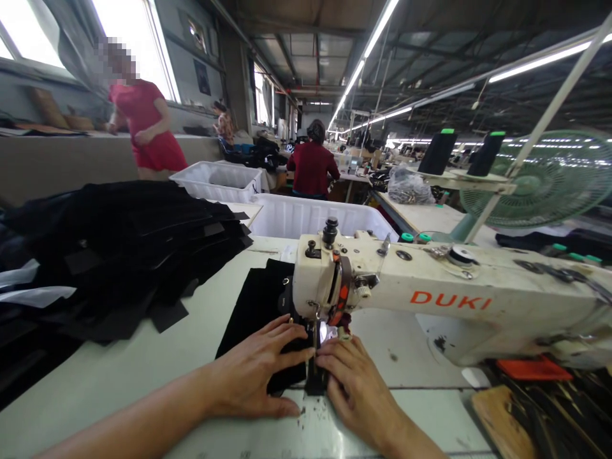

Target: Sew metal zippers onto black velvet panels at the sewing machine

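A black fabric piece (251, 299) lies on the pale sewing table, partly under the head of a cream sewing machine (382, 274) marked DUKI. My left hand (261, 370) rests flat on this fabric with its fingers spread and its thumb apart, left of the needle area. To the right of the needle, my right hand (354, 382) has its fingers bent and close together at the edge of a narrow black strip (315, 380). What its fingertips pinch, if anything, is hidden. A small lamp (325, 331) lights the spot between both hands.
A large stack of black fabric pieces (119, 255) covers the table's left side. White plastic bins (315, 213) stand behind the machine. Thread cones (437, 153) and a green fan (540, 178) are at right. A person in red (143, 121) stands far left; another sits ahead.
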Demonstrator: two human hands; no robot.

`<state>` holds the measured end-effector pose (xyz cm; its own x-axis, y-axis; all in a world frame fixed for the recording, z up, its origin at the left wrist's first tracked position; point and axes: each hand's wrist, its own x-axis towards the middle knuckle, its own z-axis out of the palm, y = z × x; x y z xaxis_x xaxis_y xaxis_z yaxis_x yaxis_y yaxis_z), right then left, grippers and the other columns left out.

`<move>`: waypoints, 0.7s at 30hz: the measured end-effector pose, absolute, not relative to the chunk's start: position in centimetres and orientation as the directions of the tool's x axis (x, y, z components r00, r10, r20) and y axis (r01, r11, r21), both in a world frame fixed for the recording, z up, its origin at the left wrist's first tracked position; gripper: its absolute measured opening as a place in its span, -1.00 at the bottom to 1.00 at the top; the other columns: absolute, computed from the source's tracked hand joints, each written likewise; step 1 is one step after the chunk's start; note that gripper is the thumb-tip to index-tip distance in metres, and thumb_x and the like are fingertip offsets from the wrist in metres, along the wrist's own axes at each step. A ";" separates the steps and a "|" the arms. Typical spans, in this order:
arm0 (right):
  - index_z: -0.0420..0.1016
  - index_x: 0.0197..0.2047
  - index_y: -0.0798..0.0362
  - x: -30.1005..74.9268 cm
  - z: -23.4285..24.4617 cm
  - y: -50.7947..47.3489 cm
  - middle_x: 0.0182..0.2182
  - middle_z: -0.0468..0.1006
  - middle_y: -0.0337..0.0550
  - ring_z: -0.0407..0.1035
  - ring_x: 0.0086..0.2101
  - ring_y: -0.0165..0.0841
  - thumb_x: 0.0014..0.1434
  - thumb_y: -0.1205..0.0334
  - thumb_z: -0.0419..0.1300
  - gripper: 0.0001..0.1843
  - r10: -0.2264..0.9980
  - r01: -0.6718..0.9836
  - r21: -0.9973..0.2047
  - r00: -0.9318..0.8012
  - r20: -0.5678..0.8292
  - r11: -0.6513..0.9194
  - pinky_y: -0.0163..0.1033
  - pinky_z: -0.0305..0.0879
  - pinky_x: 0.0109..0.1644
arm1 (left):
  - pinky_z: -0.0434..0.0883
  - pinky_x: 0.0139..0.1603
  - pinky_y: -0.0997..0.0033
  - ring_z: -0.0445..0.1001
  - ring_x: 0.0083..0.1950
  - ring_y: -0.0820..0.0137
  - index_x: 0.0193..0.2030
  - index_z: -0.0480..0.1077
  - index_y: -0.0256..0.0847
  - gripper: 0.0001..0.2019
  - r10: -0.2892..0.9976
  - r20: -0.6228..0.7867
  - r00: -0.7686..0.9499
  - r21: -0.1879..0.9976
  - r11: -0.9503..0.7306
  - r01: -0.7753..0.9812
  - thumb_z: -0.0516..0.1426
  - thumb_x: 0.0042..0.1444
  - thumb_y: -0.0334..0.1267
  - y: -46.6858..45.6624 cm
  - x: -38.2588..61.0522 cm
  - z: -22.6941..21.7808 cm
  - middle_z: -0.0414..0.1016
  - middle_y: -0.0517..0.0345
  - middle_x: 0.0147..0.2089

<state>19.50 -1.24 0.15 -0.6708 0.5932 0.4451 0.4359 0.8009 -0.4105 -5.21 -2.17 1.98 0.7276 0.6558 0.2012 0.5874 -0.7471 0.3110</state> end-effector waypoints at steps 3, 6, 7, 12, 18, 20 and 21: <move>0.45 0.03 -0.03 19.5 0.2 -1.3 -0.09 0.54 -0.17 0.35 0.00 -0.23 0.14 0.52 0.05 -0.56 0.597 0.450 -0.399 -0.676 0.433 0.799 0.08 0.08 0.27 | 0.15 0.38 -0.04 0.31 0.29 0.03 0.36 0.22 -0.02 -0.30 0.659 0.229 0.716 0.312 -0.747 0.587 0.28 0.10 0.02 -2.8 -5.0 2.0 0.33 -0.02 0.27; 0.43 0.08 -0.03 19.3 0.2 -1.2 -0.05 0.55 -0.16 0.36 0.02 -0.23 0.16 0.50 0.04 -0.54 0.608 0.483 -0.372 -0.675 0.419 0.793 0.09 0.10 0.27 | 0.17 0.37 -0.06 0.31 0.29 0.02 0.36 0.22 -0.03 -0.29 0.676 0.258 0.690 0.298 -0.735 0.609 0.29 0.08 -0.03 -2.9 -4.9 1.8 0.32 -0.01 0.29; 0.42 0.11 -0.02 19.3 0.2 -1.2 -0.02 0.55 -0.16 0.36 0.03 -0.23 0.16 0.50 0.04 -0.52 0.611 0.495 -0.360 -0.670 0.421 0.791 0.10 0.10 0.28 | 0.18 0.37 -0.06 0.30 0.30 0.02 0.36 0.23 -0.04 -0.29 0.679 0.255 0.688 0.286 -0.733 0.617 0.30 0.08 -0.02 -2.8 -5.0 1.7 0.31 -0.02 0.30; 0.38 0.17 0.00 19.1 -0.5 -1.2 0.11 0.50 -0.15 0.33 0.12 -0.24 0.17 0.51 0.02 -0.48 0.618 0.549 -0.293 -0.633 0.466 0.783 0.10 0.08 0.34 | 0.19 0.36 -0.04 0.27 0.33 0.00 0.33 0.28 -0.15 -0.31 0.684 0.257 0.683 0.253 -0.729 0.636 0.29 0.08 0.00 -1.7 -5.1 1.4 0.31 -0.10 0.31; 0.35 0.20 0.01 19.0 -0.8 -1.1 0.17 0.44 -0.13 0.26 0.20 -0.25 0.17 0.51 0.01 -0.46 0.622 0.582 -0.247 -0.635 0.457 0.775 0.08 0.12 0.34 | 0.15 0.38 -0.02 0.25 0.34 0.03 0.34 0.26 -0.10 -0.29 0.686 0.294 0.665 0.277 -0.727 0.628 0.30 0.06 -0.01 -1.4 -5.2 1.0 0.29 -0.06 0.31; 0.33 0.21 0.01 19.0 -0.8 -1.2 0.19 0.42 -0.14 0.25 0.21 -0.25 0.17 0.51 0.00 -0.45 0.625 0.590 -0.236 -0.638 0.450 0.772 0.08 0.14 0.33 | 0.14 0.39 -0.02 0.25 0.34 0.02 0.34 0.26 -0.11 -0.29 0.685 0.303 0.662 0.277 -0.728 0.627 0.29 0.07 0.03 -1.3 -5.3 0.8 0.29 -0.07 0.31; 0.33 0.21 0.01 19.0 -0.8 -1.2 0.19 0.42 -0.14 0.26 0.20 -0.26 0.17 0.51 0.00 -0.44 0.628 0.596 -0.231 -0.638 0.445 0.769 0.08 0.14 0.33 | 0.13 0.39 -0.02 0.24 0.34 0.02 0.34 0.26 -0.12 -0.29 0.683 0.303 0.665 0.276 -0.731 0.624 0.28 0.08 0.05 -1.2 -5.3 0.7 0.30 -0.09 0.31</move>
<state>18.98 -1.18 -0.85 -0.6380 0.6284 0.4451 0.5962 0.7689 -0.2309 -5.29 -1.22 0.72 0.6646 0.6828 0.3034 0.6245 -0.7306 0.2762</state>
